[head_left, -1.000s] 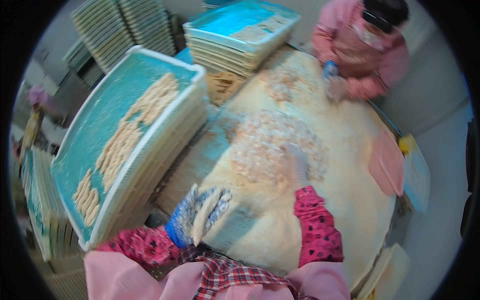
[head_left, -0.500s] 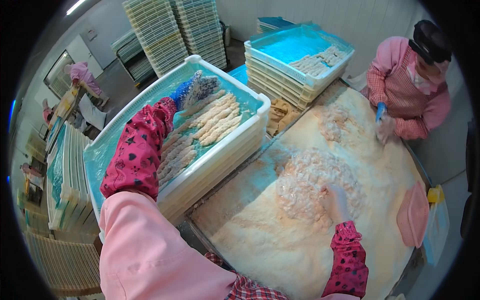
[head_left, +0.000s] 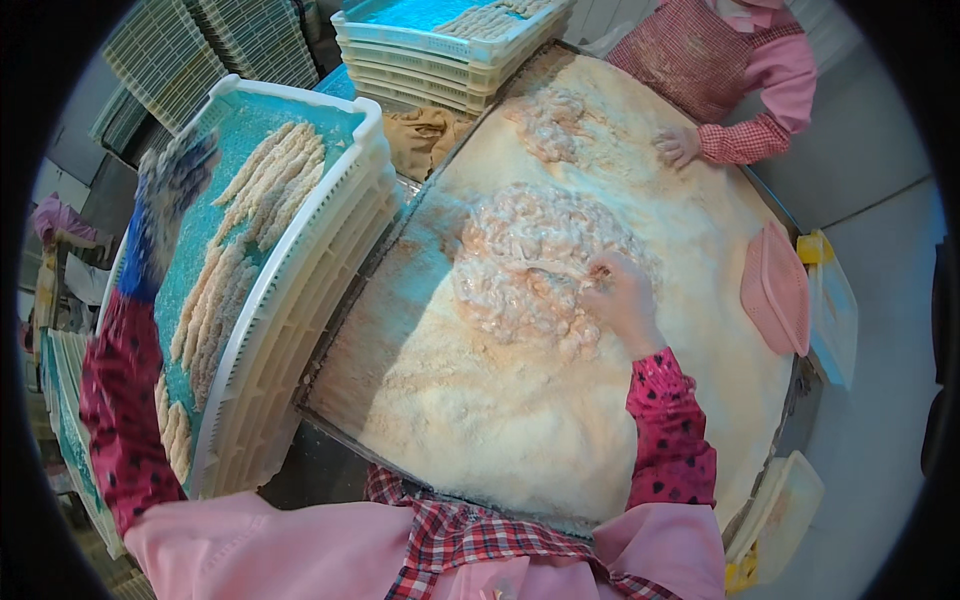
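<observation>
My left hand (head_left: 175, 195), in a blue glove caked with crumbs, is over the left side of a white tray (head_left: 375, 135). Motion smears its fingers. Inside that tray, rows of crumb-coated meat strips (head_left: 255, 215) lie on teal plastic film (head_left: 225, 150). My right hand (head_left: 622, 300) is at the right side of a wet heap of pale pink raw meat strips (head_left: 540, 250). Its fingers are curled together on the meat, pinching a strip at the heap's edge. The heap sits on a wide table spread with pale breading (head_left: 480, 430).
A co-worker's hand (head_left: 678, 147) rests on the breading near a smaller meat pile (head_left: 550, 125). Another tray stack (head_left: 450, 50) stands at the back. A pink basket (head_left: 775, 290) and a pale bin with a yellow part (head_left: 832, 320) are along the right edge.
My view has swung right and down. My left hand has moved from the strips to the tray's left side. My right hand stays at the heap; the co-worker's hand now lies on the breading.
</observation>
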